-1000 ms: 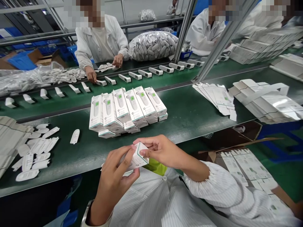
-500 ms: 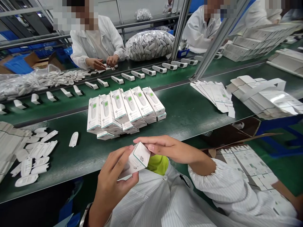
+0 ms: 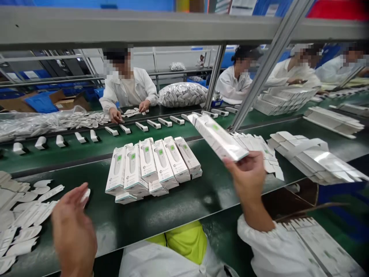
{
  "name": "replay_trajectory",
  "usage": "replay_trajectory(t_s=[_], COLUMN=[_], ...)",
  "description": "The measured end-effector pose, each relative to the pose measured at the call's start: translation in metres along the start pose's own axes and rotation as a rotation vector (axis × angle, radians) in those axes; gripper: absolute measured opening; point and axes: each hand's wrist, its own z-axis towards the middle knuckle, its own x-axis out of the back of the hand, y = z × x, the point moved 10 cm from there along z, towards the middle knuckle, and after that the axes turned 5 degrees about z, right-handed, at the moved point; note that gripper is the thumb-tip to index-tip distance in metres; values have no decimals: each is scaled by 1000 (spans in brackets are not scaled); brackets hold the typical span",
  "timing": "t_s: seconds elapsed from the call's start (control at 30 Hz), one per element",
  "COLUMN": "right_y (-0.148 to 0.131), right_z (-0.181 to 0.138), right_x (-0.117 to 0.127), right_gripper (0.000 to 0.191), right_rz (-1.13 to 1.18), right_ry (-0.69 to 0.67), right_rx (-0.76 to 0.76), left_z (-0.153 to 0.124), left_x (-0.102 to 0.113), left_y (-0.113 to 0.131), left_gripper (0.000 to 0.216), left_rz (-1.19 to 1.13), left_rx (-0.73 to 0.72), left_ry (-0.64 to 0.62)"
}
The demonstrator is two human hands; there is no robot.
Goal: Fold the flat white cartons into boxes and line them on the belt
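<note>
My right hand (image 3: 248,177) grips a thermometer box (image 3: 217,136) by its near end, raised above the bench and tilted, its far end toward the conveyor. My left hand (image 3: 75,229) is over the left side of the bench, fingers stretched out and holding nothing. A small white plastic cover (image 3: 86,194) lies just behind its fingertips, partly hidden by them. Between my hands, the printed boxes (image 3: 144,163) are stacked in a row on the green bench (image 3: 178,209). Several loose white covers (image 3: 27,219) lie left of my left hand.
White handheld devices (image 3: 154,124) line the green conveyor beyond the bench. Flattened cartons (image 3: 317,154) lie at the right, partly behind the metal post (image 3: 262,73). Across the conveyor, a co-worker (image 3: 129,86) handles small white parts near a filled plastic bag (image 3: 183,94).
My right hand has lifted the box away from my lap, up and to the right. My left hand has let go of it and moved left. The head view has tilted upward.
</note>
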Motion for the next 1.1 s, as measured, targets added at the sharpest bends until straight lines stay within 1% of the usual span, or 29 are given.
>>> replay_trajectory(t_s=[0.03, 0.1, 0.17, 0.2, 0.23, 0.27, 0.33, 0.37, 0.43, 0.5, 0.57, 0.67, 0.77, 0.83, 0.93, 1.1], right_y=[15, 41, 58, 65, 71, 77, 94, 103, 118, 125, 127, 130, 143, 156, 179, 214], right_z=[-1, -10, -20, -22, -22, -19, -11, -9, -11, -20, -31, -38, -31, -18, 9, 52], right_x=[-11, -40, -60, -64, -64, -62, -60, -63, -79, -99, -112, -115, -117, -122, -139, -181], right_gripper=[66, 65, 63, 61, 60, 61, 70, 76, 83, 82, 70, 56, 52, 53, 50, 41], right_rz=[-17, -44, -52, -45, -33, -18, 19, 39, 96, 170, 244, 331, 391, 423, 460, 490], right_ry=[-16, -141, -285, -333, -351, -345, -307, -301, -342, -411, -452, -449, -432, -408, -355, -328], right_rx=[-26, -95, -163, -194, -222, -254, -338, -388, -484, -539, -560, -573, -591, -596, -593, -623], left_z=[13, 28, 33, 32, 29, 26, 19, 16, 9, 3, -2, -3, 10, 28, 62, 134], left_x=[-8, -31, -53, -61, -68, -75, -86, -90, -99, -106, -108, -109, -120, -133, -157, -195], left_y=[-21, -51, -66, -70, -74, -77, -84, -89, -99, -108, -113, -112, -108, -105, -104, -106], left_gripper=[57, 69, 75, 76, 76, 76, 76, 75, 71, 66, 61, 57, 55, 57, 62, 48], left_rz=[-75, -210, -305, -347, -387, -423, -484, -508, -542, -563, -577, -593, -614, -631, -654, -674], left_rx=[137, 361, 488, 531, 564, 590, 632, 651, 687, 709, 706, 672, 628, 593, 544, 508], left_ry=[25, 21, -27, -48, -69, -86, -105, -109, -114, -109, -84, -35, -39, -64, -113, -177])
